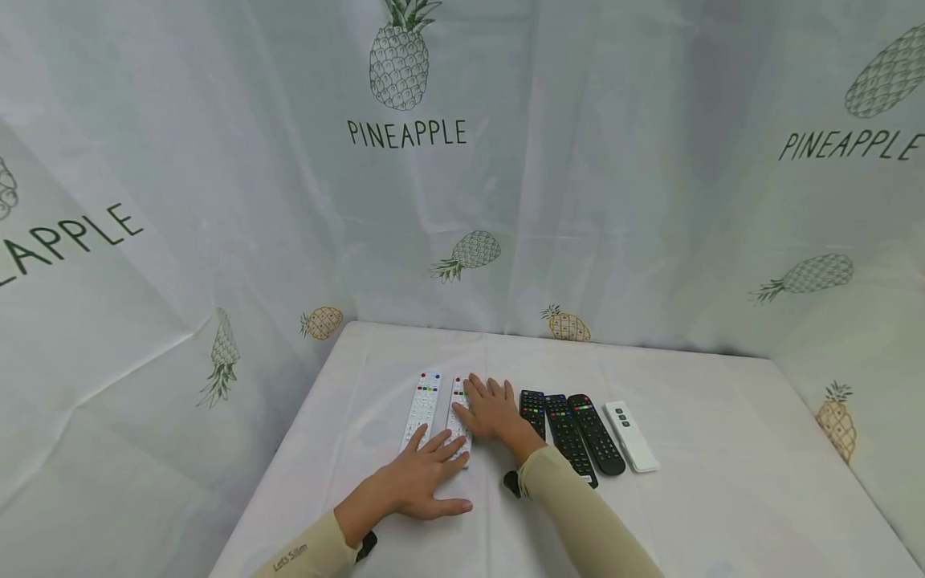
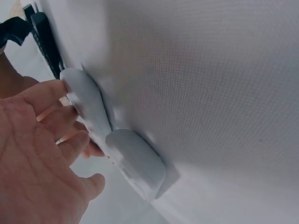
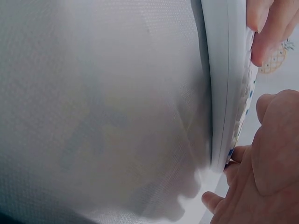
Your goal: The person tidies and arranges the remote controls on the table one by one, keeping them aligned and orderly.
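Observation:
Two white remote controls lie side by side on the table, a left one (image 1: 424,401) and a second one (image 1: 456,419) closer to the middle. My left hand (image 1: 419,482) is spread over their lower ends, fingers extended and thumb out to the side. In the left wrist view, its fingertips meet the edge of the second white remote. Flat on that remote's upper part lies my right hand (image 1: 493,411), fingers stretched toward the far end. The right wrist view has the white remote's side edge (image 3: 222,84) close up, with left-hand fingertips (image 3: 264,32) at its top.
Right of my right hand lie three black remotes, a partly covered one (image 1: 532,405), a middle one (image 1: 567,433) and a third (image 1: 596,433). Beyond them is a white remote with few buttons (image 1: 631,437). A pineapple-print curtain (image 1: 614,201) hangs behind the white table (image 1: 723,482).

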The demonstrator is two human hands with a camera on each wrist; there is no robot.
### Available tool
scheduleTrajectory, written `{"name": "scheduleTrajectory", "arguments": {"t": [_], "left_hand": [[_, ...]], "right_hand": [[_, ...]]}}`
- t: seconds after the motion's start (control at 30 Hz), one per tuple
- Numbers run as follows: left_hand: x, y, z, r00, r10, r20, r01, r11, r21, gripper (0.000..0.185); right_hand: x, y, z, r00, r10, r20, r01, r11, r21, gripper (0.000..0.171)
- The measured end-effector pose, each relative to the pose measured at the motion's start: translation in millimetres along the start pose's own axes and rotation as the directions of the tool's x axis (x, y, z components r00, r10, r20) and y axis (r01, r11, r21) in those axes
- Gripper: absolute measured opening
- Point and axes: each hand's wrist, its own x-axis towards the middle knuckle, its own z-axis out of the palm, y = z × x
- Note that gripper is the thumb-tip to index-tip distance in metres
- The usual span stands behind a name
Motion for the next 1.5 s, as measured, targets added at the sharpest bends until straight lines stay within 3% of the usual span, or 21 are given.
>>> {"name": "scheduleTrajectory", "arguments": {"t": [0.47,0.73,0.97,1.5], "left_hand": [[-0.5,0.6,-0.9,1.000,-0.005,-0.003,0.005,1.000,0.002,0.084],[-1.3,3.9,3.0,1.000,0.004,0.022,-0.003,0.999,-0.043,0.082],[2.1,2.2,5.2,1.000,0.013,-0.007,-0.013,1.000,0.002,0.082],[1.2,0.6,0.1,1.000,0.006,-0.016,-0.006,1.000,0.012,0.083]], "right_hand": [[0,-1,-4,1.000,0.003,0.019,-0.004,1.000,0.016,0.069],[-4,1,6,1.000,0.001,0.017,-0.001,1.000,0.029,0.069],[-2,6,9,1.000,0.001,-0.012,0.000,1.000,0.020,0.069],[1,2,2,1.000,-0.002,0.010,0.001,1.000,0.018,0.070]]}}
